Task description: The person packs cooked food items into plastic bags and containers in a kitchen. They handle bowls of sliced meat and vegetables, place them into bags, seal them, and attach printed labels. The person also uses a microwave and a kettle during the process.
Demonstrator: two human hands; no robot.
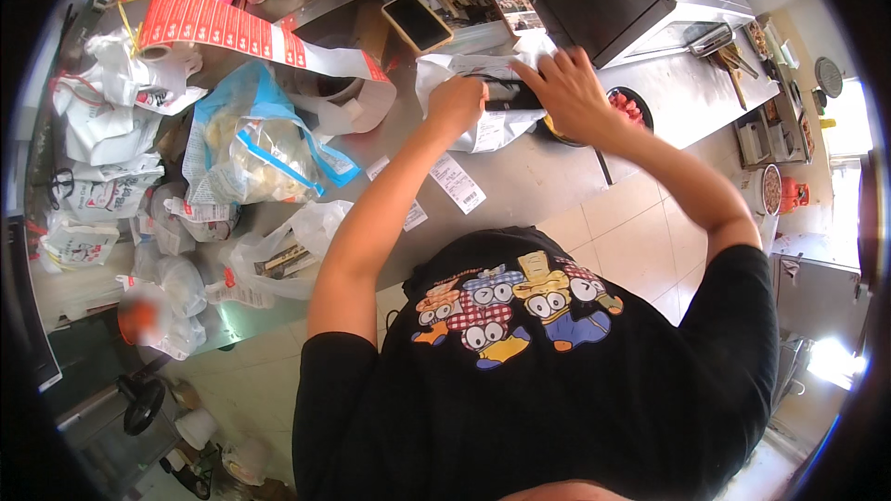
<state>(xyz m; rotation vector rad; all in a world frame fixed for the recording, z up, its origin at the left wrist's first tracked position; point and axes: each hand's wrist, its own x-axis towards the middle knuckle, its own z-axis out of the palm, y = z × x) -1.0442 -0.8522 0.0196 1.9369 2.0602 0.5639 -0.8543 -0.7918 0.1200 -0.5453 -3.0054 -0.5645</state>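
Note:
A white plastic bag (505,131) lies on the steel counter before me, its mouth spread around a black lidded container (514,94). My left hand (456,106) is closed in a fist on the bag's left side. On the right side, my right hand (572,92) grips the bag's upper edge, fingers bent and partly hiding it. A printed slip (457,184) lies on the counter just below the bag. Beside my right wrist stands a dark bowl of red chunks (628,110), partly hidden by the arm.
Two phones, one dark (418,22) and one lit (516,8), lie beyond the bag. Leftward are a red label roll (209,24), a blue-and-clear bag of food (261,139) and several packed white bags (104,118). A steel appliance (612,0) stands at the back right.

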